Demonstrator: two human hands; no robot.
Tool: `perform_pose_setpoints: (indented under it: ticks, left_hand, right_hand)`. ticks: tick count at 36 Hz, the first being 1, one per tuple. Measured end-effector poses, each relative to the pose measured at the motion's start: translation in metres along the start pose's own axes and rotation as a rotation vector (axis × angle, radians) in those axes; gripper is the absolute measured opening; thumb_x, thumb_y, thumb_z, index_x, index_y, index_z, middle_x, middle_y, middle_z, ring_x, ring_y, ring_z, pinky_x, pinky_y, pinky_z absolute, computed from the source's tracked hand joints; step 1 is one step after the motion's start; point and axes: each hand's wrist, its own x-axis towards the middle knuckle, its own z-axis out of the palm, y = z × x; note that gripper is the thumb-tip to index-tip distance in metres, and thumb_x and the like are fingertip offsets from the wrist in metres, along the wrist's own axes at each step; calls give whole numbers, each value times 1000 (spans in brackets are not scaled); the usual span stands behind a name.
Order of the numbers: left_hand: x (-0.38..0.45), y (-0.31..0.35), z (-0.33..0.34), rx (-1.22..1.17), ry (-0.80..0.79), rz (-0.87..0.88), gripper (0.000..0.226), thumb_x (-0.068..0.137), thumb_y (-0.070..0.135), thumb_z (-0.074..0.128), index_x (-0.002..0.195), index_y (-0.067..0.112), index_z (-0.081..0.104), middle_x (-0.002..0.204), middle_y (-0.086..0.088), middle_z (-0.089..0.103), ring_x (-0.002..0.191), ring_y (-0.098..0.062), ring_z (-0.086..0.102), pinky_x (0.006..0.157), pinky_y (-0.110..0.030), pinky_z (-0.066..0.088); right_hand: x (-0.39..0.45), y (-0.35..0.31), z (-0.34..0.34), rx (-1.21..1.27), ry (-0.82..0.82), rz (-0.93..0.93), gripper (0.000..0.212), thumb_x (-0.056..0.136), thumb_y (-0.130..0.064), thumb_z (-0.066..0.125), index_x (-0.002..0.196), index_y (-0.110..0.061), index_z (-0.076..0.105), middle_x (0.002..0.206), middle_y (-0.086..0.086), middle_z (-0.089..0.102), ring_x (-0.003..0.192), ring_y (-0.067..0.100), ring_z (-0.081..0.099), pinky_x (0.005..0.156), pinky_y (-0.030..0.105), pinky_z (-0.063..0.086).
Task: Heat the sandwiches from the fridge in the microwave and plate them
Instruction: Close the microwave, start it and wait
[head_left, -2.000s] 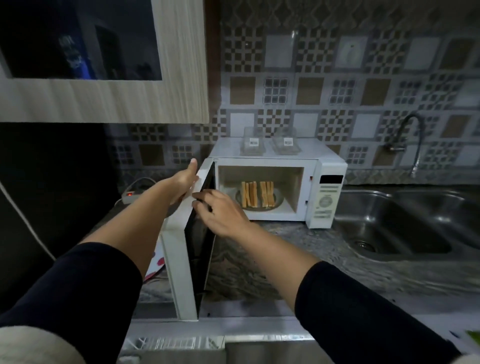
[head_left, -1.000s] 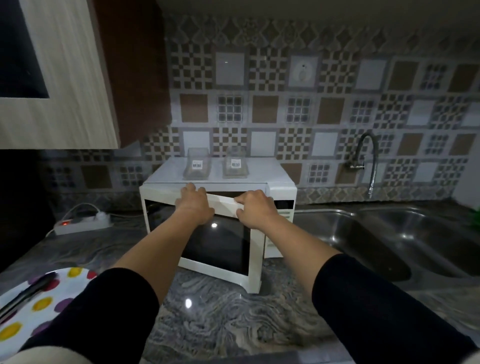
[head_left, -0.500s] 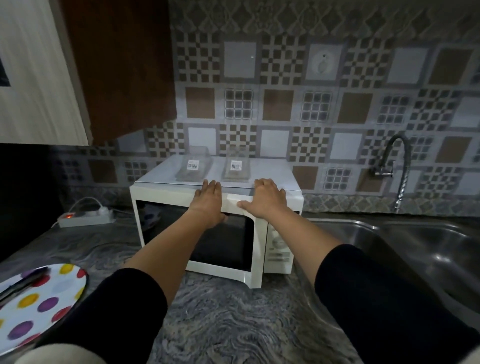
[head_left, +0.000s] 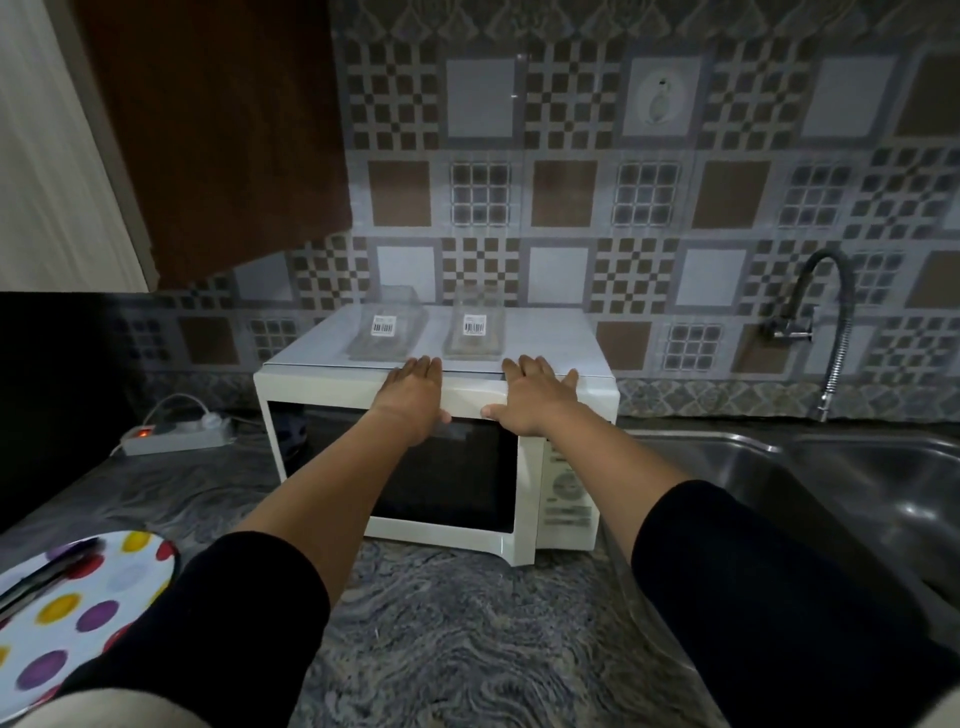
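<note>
Both hands lie flat with fingers straight, the left hand (head_left: 413, 387) and right hand (head_left: 537, 389) pressing the microwave (head_left: 571, 483) door's top edge, likely to seat it shut. The sandwiches are hidden, presumably inside, below the palms.

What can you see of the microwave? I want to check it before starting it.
The microwave is a white box with a dark glass door, shut, and a control panel on its right. It stands on the grey marbled counter against the tiled wall. Two clear containers sit on top. Both hands, left and right, press flat on its upper front edge.
</note>
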Motion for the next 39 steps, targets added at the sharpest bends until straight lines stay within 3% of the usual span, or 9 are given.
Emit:
perform_pose_setpoints:
  ticks: [15, 20, 26, 30, 34, 39]
  left_hand:
    - [6, 0, 10, -18, 127, -10, 76, 92, 34, 58, 148, 3, 19, 150, -13, 31, 141, -25, 26, 116, -33, 23]
    - [6, -4, 11, -84, 159, -13, 69, 89, 30, 63, 144, 6, 29, 144, -11, 40, 136, -25, 34, 111, -33, 31]
    - [8, -6, 10, -150, 204, -50, 49, 92, 22, 61, 135, 7, 43, 133, -11, 52, 128, -24, 42, 99, -32, 40]
    - [7, -6, 10, -212, 195, -69, 52, 91, 22, 62, 137, 9, 42, 132, -11, 52, 126, -25, 45, 96, -34, 43]
    - [5, -5, 15, -241, 210, -64, 57, 93, 17, 59, 143, 9, 35, 143, -11, 43, 134, -26, 37, 107, -34, 34]
    - [-1, -9, 24, -180, 185, -17, 69, 95, 14, 50, 153, 12, 12, 159, -6, 15, 148, -21, 9, 121, -35, 5]
  right_hand:
    - [6, -2, 2, -26, 86, -12, 68, 91, -50, 51, 144, -15, 26, 143, 8, 30, 137, 27, 23, 114, 53, 15]
    - [8, -3, 3, -40, 122, -10, 65, 91, -50, 52, 142, -15, 29, 140, 7, 33, 133, 26, 27, 111, 48, 23]
    - [10, -6, 18, -101, 304, -32, 53, 95, -43, 48, 137, -14, 34, 135, 8, 38, 126, 26, 34, 105, 41, 29]
    - [10, -5, 18, -85, 301, -30, 52, 95, -42, 47, 137, -15, 35, 135, 8, 38, 126, 26, 34, 105, 40, 28]
    - [9, -6, 20, -75, 303, -27, 51, 96, -42, 47, 137, -14, 35, 135, 9, 39, 126, 27, 34, 109, 43, 26]
    - [6, -6, 23, -77, 306, -14, 48, 98, -41, 43, 136, -13, 36, 134, 10, 39, 127, 28, 34, 111, 44, 23]
